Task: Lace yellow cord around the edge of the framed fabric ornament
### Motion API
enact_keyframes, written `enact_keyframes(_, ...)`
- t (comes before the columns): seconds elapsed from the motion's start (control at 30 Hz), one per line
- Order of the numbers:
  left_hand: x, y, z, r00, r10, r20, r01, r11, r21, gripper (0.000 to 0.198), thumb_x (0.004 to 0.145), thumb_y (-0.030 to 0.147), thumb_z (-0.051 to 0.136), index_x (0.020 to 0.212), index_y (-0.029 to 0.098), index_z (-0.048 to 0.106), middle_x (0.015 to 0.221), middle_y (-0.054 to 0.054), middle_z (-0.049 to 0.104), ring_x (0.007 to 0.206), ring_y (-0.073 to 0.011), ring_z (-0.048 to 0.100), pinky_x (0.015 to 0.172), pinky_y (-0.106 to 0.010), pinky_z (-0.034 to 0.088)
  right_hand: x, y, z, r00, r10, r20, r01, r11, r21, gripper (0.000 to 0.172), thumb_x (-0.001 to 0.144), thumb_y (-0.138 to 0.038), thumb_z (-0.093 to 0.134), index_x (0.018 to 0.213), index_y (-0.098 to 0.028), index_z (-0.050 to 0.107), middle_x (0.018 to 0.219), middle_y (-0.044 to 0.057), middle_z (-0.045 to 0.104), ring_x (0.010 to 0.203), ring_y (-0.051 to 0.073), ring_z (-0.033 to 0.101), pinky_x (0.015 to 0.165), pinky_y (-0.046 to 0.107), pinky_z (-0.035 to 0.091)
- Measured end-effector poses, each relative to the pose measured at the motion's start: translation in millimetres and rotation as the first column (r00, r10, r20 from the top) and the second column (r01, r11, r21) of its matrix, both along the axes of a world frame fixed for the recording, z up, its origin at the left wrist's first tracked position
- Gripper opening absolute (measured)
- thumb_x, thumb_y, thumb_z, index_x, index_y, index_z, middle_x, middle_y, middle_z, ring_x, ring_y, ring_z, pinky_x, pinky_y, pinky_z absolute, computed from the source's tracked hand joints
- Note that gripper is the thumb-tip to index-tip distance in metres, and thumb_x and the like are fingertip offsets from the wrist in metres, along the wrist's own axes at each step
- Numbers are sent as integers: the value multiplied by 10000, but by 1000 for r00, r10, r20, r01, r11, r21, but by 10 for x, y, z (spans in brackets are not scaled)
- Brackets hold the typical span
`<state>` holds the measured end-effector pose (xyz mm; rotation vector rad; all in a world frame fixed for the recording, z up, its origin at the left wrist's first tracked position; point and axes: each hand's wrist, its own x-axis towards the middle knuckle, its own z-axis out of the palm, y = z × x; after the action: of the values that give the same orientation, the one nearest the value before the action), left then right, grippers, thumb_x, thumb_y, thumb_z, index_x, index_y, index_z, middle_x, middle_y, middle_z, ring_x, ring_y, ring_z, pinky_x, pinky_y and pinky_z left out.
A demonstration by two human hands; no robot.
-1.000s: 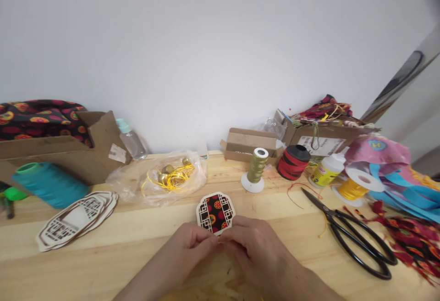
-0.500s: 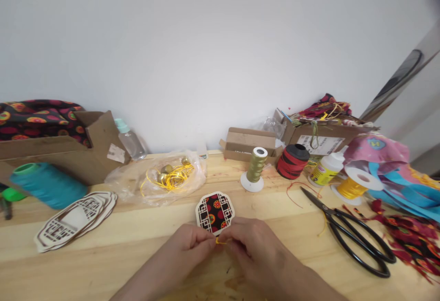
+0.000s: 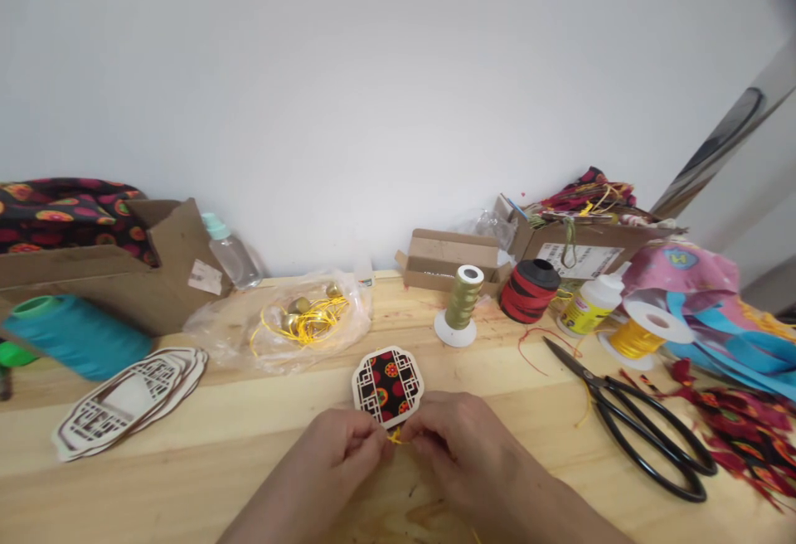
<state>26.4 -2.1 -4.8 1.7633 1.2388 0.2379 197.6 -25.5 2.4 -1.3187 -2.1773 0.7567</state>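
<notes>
A small wooden lattice ornament (image 3: 387,383) with black, red-dotted fabric in its middle lies on the wooden table (image 3: 217,444). Just below it my left hand (image 3: 339,449) and my right hand (image 3: 457,440) meet. Both pinch a short piece of yellow cord (image 3: 395,438) between thumb and fingertips at the ornament's near edge. The cord's ends are hidden under my fingers.
Black scissors (image 3: 640,424) lie at the right, near a yellow cord spool (image 3: 640,337), a glue bottle (image 3: 590,308), a red spool (image 3: 531,291) and an olive thread spool (image 3: 461,303). A bag of bells (image 3: 304,320), lattice cut-outs (image 3: 128,399), a teal spool (image 3: 68,337) and cardboard boxes stand left.
My hands stay pinched together at the ornament's near edge; a bit of yellow cord now shows between the fingertips. The view has drifted slightly.
</notes>
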Motion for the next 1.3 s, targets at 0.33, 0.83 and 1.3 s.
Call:
enact_keyframes(0.33,-18,34,0,997,43,68,-42,999,-9,303,716,377,417,694,150,617,521,41,478,450,-86,325,415,-172,235,-19,-5,1,996,-73,-45,71,996,-51,206,691,-87,437,694,-193,613,661,-15,616,595,90,516,567,164,349)
enact_keyframes(0.83,66,-33,20,973,139,185,-90,963,-253,199,703,305,447,613,138,507,543,57,421,519,-90,356,486,-181,278,-60,-31,-52,990,-128,-62,101,940,-326,160,671,-161,439,641,-155,596,501,-39,465,461,61,372,402,146,235)
enact_keyframes(1.3,89,-8,132,959,64,274,-20,987,-163,284,706,346,467,664,143,661,592,9,615,644,-152,526,627,-208,400,-121,65,-209,868,-345,-357,31,756,-654,317,719,-383,437,518,-143,482,404,-42,450,261,33,323,244,129,223)
